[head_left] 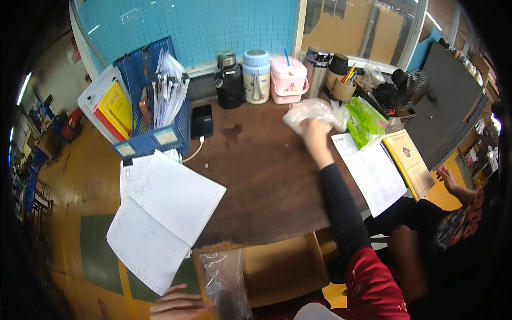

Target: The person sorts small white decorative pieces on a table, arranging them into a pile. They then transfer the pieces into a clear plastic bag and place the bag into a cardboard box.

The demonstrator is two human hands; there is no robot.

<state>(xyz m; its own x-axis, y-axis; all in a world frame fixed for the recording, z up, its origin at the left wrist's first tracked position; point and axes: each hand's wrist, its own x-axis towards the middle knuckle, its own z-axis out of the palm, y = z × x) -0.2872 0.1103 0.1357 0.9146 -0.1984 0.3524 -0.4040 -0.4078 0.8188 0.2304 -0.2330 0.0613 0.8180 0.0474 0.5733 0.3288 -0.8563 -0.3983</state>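
My right hand (316,133) reaches far over the brown desk (256,165), its fingers closed on a crumpled whitish plastic bag (309,113); the fingertips are partly hidden in the bag. A green packet (366,124) lies just right of the bag. Low at the left, my left hand (178,305) is slightly blurred, with fingers stretched out and nothing in them. It is near an open notebook (178,197) hanging over the desk's edge. Beside it, a see-through plastic bag (221,280) lies in the pulled-out drawer (285,266).
A blue file rack (178,140) and a phone (202,121) on a cable stand left. Along the back are several bottles, including a black one (228,85), and a pink bucket-shaped cup (288,80). Printed sheets (370,173) lie right, near another person's hand (450,178).
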